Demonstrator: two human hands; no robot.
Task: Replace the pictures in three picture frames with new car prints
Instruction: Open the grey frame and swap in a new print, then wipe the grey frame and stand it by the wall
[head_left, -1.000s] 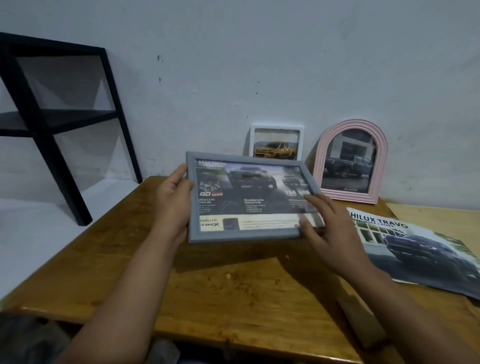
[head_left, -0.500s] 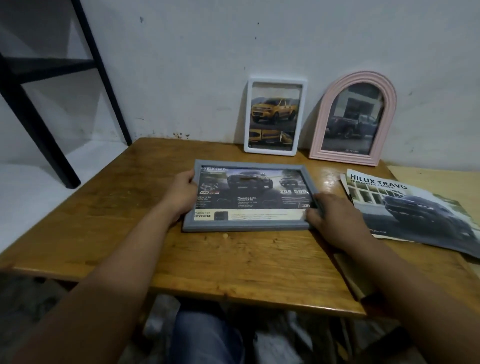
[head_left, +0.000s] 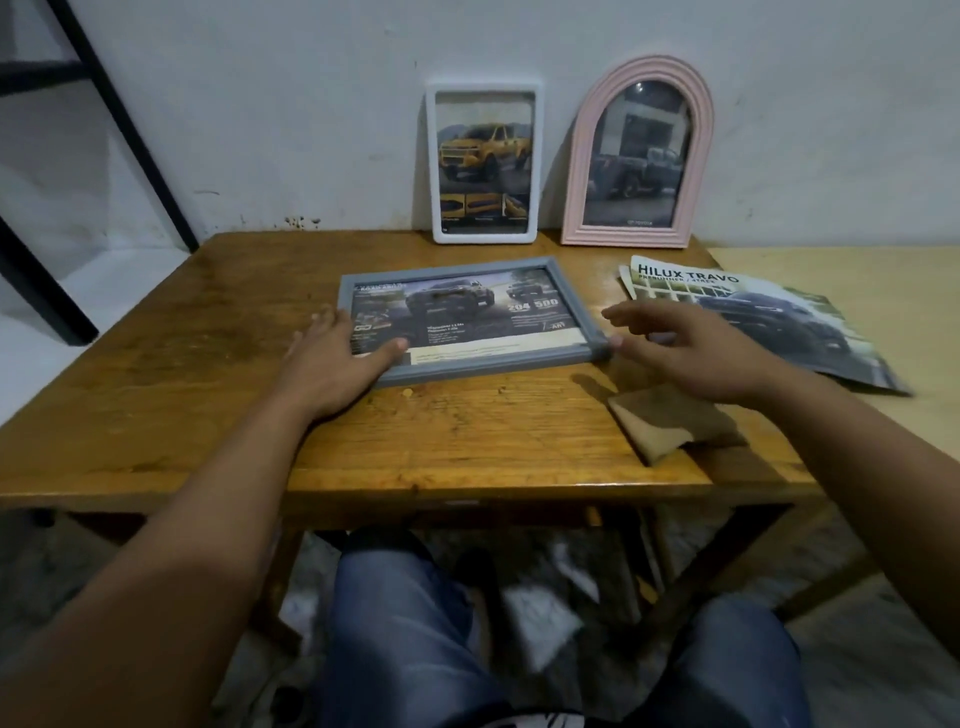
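The grey frame (head_left: 467, 319) now lies flat, face up, on the table (head_left: 208, 364), in the middle of its far half. One second ago both hands held it tilted above the surface; half a second ago it was down, with both hands on its ends. The left hand (head_left: 337, 358) now rests open on the frame's near left corner, fingers straight and the thumb lying across the glass. The right hand (head_left: 670, 345) has let go: it hovers open just right of the frame, fingers spread and relaxed, with one fingertip at or just beside the near right corner. Contact there cannot be confirmed.

Judgement: the grey frame already shows a dark car print, and the white frame (head_left: 485, 163) and pink arched frame (head_left: 636, 156) lean against the wall at the far edge, each with a car picture. All three frames appear filled, so the task looks close to done; standing up the grey frame probably remains.

Hard to read: the small text on the grey frame's print is illegible. Glare dulls the pink frame's picture. The brochure (head_left: 769, 317) at the right lies partly behind the right hand. A brown folded piece (head_left: 670, 421) near the right wrist is partly covered; its material cannot be determined. The backs of all frames are hidden.
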